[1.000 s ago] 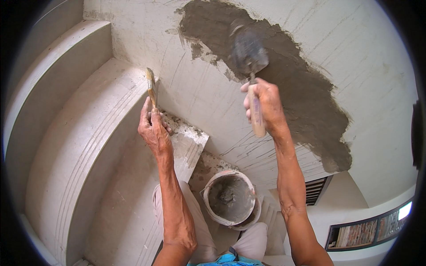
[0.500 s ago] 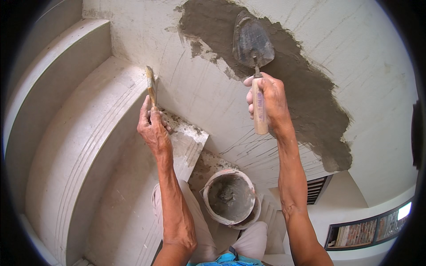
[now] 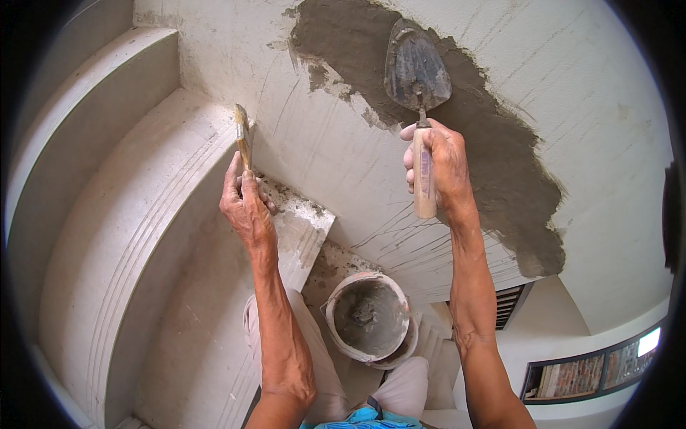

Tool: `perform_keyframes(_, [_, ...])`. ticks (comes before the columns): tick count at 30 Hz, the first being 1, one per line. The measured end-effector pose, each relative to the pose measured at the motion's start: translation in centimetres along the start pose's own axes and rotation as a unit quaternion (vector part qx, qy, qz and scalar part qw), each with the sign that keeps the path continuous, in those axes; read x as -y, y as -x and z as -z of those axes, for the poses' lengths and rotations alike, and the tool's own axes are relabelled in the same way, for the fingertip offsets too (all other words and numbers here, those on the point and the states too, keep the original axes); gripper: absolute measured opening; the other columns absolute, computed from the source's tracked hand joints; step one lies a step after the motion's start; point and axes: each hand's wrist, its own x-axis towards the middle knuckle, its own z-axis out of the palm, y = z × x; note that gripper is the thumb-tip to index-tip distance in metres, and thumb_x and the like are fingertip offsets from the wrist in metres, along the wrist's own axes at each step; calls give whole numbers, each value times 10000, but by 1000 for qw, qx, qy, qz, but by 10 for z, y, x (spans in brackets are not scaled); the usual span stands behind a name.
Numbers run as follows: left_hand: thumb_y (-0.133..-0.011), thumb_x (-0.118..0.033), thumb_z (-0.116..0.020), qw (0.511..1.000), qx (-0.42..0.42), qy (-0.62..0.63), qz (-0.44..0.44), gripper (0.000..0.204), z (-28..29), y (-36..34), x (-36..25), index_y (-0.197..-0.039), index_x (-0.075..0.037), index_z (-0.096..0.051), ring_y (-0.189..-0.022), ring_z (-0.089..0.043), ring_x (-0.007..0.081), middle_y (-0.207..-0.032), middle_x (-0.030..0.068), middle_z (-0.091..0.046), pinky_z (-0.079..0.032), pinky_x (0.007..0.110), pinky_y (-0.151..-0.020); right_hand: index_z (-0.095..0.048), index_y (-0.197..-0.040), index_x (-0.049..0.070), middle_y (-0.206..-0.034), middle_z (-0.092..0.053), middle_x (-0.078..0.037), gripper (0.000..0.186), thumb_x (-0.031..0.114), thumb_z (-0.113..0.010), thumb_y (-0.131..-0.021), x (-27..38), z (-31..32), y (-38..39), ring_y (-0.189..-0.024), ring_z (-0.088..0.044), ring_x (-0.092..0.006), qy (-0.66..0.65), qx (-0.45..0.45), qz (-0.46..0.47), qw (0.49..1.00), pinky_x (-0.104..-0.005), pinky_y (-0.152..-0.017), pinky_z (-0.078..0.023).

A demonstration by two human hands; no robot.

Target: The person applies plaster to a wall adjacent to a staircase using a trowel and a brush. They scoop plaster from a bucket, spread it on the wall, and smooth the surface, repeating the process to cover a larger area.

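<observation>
My right hand (image 3: 444,163) is closed around the wooden handle of a trowel (image 3: 416,70). Its grey metal blade lies over a band of dark wet mortar (image 3: 493,154) on the pale wall; whether it touches the mortar I cannot tell. In my left hand (image 3: 247,207) a paintbrush (image 3: 243,136) is pinched upright, bristles up, near the corner where a stair step meets the wall. A round bucket (image 3: 331,314) with grey wet mortar (image 3: 363,314) inside stands below, between my forearms.
Curved pale stair steps (image 3: 146,236) rise along the left. A second container (image 3: 409,344) shows partly beneath the bucket. At lower right are a dark slatted opening (image 3: 509,304) and a dark-framed window (image 3: 572,379). Splashes of mortar mark the step edge.
My right hand has shifted the trowel slightly to the right and down over the mortar band. The left hand with the paintbrush has stayed nearly still.
</observation>
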Motion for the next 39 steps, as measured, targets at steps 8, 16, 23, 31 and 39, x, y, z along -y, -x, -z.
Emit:
perform_keyframes(8, [-1019,-136,-525,1000,3,0,-2,406,-1,-1,0,-1410,-38,-570,-526,-453,38,-682,-36,-482,-425,224,-441,-618,-975,-36,-630,-594,-74,337,238,-423,-951,-29,-4,11,-464,-576,-129,-13,77,-90,993,-292,-387,-465])
perform_keyframes(16, [-1011,-120,-517,1000,11,8,-2,412,-1,1,-1,-1410,-31,-567,-525,-453,41,-721,-27,-503,-423,223,-442,-616,-976,-34,-624,-585,-73,332,236,-425,-955,-5,6,5,-455,-571,-132,-9,-3,-25,1000,-294,-395,-484])
perform_keyframes(23, [-1002,-110,-527,1000,8,18,2,412,-3,-1,1,-1404,-31,-572,-530,-465,38,-724,-26,-515,-423,222,-439,-621,-973,-30,-644,-595,-78,331,249,-447,-938,-46,-2,16,-459,-566,-139,25,88,-94,991,-305,-403,-473])
perform_keyframes(31, [-1007,-132,-542,1000,11,1,-4,416,-1,1,2,-1408,-25,-566,-528,-463,35,-719,-28,-512,-423,219,-434,-633,-969,-48,-606,-583,-74,332,225,-449,-929,-29,2,9,-462,-569,-136,9,25,-18,1000,-306,-407,-469])
perform_keyframes(39, [-1007,-152,-560,1000,15,4,0,407,0,-1,4,-1401,-54,-581,-556,-505,43,-780,5,-552,-445,217,-437,-613,-998,-49,-624,-582,-60,354,241,-414,-952,-64,-3,22,-461,-562,-124,29,99,-116,988,-286,-411,-478])
